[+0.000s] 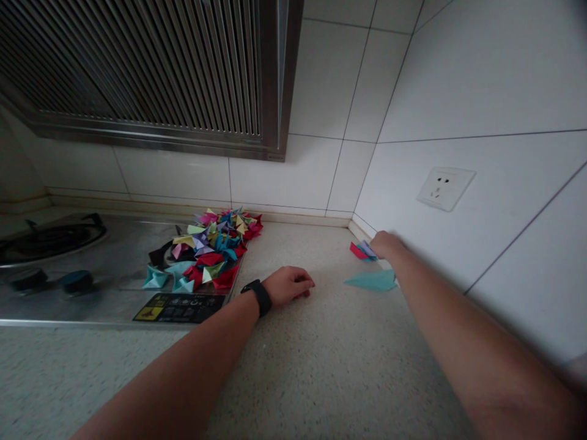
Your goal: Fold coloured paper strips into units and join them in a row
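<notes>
- Heap: creased paper shapes, many colours, sharp points; sits on the right side of the metal stove.
- Teal paper: smooth, tapered to a point, on the speckled counter near my right wrist.
- Small pile: red, blue, lilac folded paper, near the corner.
- Room: white tiled wall, socket, slatted hood.
- Left hand: loosely curled, nothing visible in it; I can't tell whether fingertips meet.
- Right hand: at the small pile; pinch hidden from my camera, can't tell.

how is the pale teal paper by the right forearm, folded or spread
Folded, apparently: the long pale teal paper narrows to a sharp point on its left.
</notes>
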`<state>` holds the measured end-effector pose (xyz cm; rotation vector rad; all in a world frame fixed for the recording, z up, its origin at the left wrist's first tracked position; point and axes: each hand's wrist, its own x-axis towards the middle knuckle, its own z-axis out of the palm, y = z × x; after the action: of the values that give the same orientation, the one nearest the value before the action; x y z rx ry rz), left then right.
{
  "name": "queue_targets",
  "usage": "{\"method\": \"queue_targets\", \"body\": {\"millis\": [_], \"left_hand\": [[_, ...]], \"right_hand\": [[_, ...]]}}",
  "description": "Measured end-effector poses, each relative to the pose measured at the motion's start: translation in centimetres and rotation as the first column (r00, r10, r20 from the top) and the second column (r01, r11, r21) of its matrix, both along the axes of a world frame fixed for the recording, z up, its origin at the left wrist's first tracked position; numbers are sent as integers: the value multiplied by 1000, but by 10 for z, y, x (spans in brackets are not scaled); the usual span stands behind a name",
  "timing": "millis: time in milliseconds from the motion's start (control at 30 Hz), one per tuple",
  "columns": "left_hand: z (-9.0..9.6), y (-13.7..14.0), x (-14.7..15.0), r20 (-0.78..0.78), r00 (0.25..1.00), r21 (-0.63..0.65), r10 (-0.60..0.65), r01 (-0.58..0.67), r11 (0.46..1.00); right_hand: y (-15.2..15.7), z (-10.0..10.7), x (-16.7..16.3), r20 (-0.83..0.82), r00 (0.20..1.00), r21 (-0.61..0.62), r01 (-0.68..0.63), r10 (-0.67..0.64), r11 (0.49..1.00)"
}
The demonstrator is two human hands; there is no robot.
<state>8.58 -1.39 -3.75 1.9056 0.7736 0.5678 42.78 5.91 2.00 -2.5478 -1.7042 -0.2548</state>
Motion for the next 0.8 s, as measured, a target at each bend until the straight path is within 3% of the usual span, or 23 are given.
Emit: {"method": "queue_targets", "body": {"millis": [400,800], "left_hand": [[0,0,1,25,1000,-24,1,-1,1000],[1,0,0,6,1000,1,1,-1,1000]], "right_hand": [[15,-12,-22,1,998,-99,67,-67,993],[22,-20,-30,23,996,-105,87,-85,991]]}}
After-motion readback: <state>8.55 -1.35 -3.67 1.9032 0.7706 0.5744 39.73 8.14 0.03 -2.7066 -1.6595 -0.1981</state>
